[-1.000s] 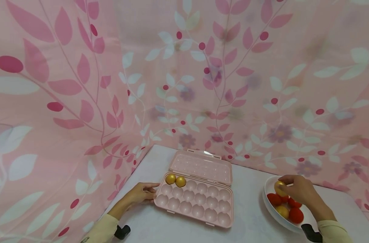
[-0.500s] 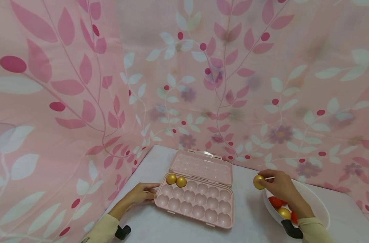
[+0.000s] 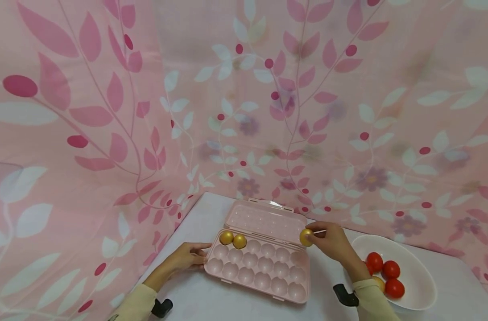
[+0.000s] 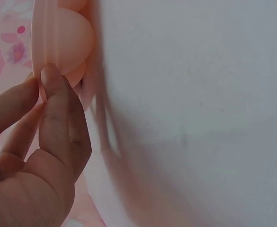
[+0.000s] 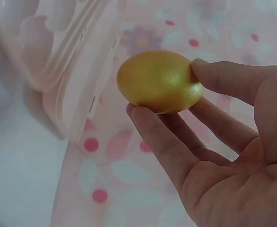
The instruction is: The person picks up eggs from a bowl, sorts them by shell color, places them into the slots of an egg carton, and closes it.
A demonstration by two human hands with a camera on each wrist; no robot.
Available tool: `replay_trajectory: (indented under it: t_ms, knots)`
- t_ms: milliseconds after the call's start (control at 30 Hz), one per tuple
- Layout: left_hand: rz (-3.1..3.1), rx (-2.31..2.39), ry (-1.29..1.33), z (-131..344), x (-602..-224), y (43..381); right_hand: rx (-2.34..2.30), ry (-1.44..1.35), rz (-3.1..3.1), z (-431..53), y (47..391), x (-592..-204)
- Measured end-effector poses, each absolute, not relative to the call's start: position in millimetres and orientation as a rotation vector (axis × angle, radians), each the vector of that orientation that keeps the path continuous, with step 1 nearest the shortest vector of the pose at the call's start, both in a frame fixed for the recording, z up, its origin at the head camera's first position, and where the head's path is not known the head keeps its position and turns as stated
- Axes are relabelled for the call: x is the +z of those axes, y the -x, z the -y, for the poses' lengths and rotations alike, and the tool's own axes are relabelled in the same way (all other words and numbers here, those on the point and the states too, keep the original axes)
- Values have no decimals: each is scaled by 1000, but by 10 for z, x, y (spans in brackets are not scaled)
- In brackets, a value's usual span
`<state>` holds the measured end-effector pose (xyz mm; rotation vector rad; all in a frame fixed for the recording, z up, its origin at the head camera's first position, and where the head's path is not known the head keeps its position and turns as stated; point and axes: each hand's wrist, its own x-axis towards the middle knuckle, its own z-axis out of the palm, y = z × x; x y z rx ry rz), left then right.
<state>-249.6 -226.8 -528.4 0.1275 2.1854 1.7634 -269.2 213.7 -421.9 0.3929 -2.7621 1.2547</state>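
A pink egg carton (image 3: pixel 254 278) lies opened on the table, its lid (image 3: pixel 264 218) folded back toward the wall. Two golden eggs (image 3: pixel 233 239) sit side by side in the left end of its back row. My left hand (image 3: pixel 188 255) pinches the carton's left edge between thumb and fingers; the left wrist view shows the rounded cups (image 4: pixel 72 40) from outside. Between the thumb and fingertips of my right hand (image 3: pixel 330 242) is another golden egg (image 5: pixel 159 81), held above the carton's right end near the lid hinge.
To the right stands a white oval bowl (image 3: pixel 422 285) with several red eggs (image 3: pixel 391 269) and a golden one (image 3: pixel 378 283), partly behind the right forearm. Pink floral cloth (image 3: pixel 308 111) hangs behind and left of the white table (image 3: pixel 212 298).
My right hand has lifted the golden egg out of the bowl and carried it left to the carton's right end. The left hand has stayed on the carton's edge.
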Motion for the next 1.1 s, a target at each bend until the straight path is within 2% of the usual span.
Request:
replay_trajectory:
  t_ms: [533, 1100]
  knots:
    - [-2203, 1755, -93, 2282, -5268, 2474, 1484, -538, 2728, -1426, 2819, -4541]
    - [-2195, 1766, -125, 2254, -5289, 2512, 1522, -606, 2797, -1107, 2906, -4745]
